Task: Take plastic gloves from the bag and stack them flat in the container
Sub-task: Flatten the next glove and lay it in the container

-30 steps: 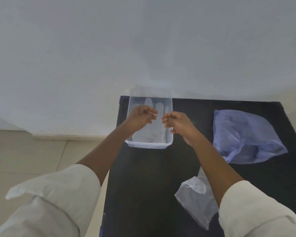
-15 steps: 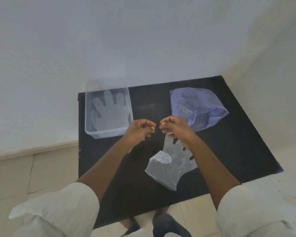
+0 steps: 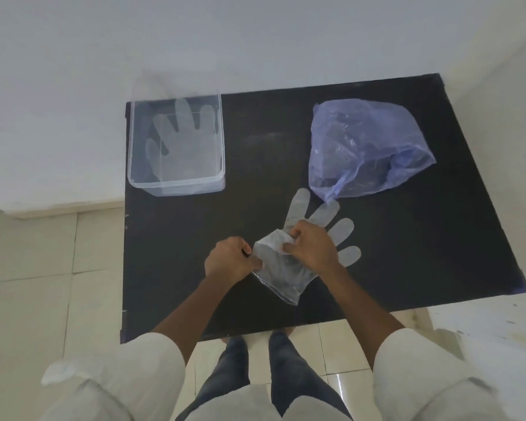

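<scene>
— So, where is the glove (image 3: pixel 289 268) sitting?

— I'm seeing it lying on the black surface (image 3: pixel 268 153), near the front edge, just below the bag (image 3: pixel 365 147).

— And the grips?

— My left hand (image 3: pixel 230 264) is pinching its side edge; my right hand (image 3: pixel 312 249) is clenching the folded thumb flap.

— Anything in the container (image 3: pixel 176 183)?

— One glove is lying flat inside, at the far-left corner, well apart.

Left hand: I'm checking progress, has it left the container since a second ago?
Yes. The left hand was over the container; now it is nearer the table's front edge, gripping the loose glove.
</scene>
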